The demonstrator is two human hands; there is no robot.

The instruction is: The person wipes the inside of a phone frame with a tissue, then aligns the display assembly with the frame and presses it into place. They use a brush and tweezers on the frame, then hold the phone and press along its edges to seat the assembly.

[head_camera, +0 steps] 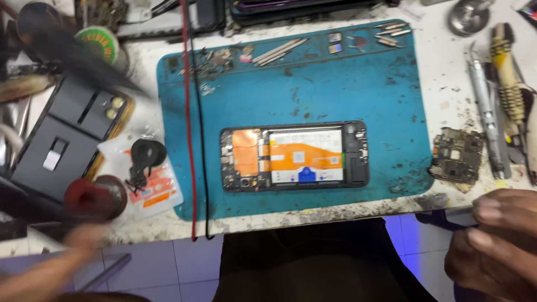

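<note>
White workbench (347, 210), stained and cluttered. On it a blue repair mat (347, 89), soiled. Opened phone (295, 156) lies flat at the mat's centre, back off, orange flex and battery exposed. Right hand (495, 246) sits below the bench edge at lower right, well apart from the phone, fingers (486, 210) curled around a dark flat item, partly hidden. Left hand (84, 237) at lower left is blurred; its grip cannot be told. Bare circuit board (456, 157) lies just right of the mat
</note>
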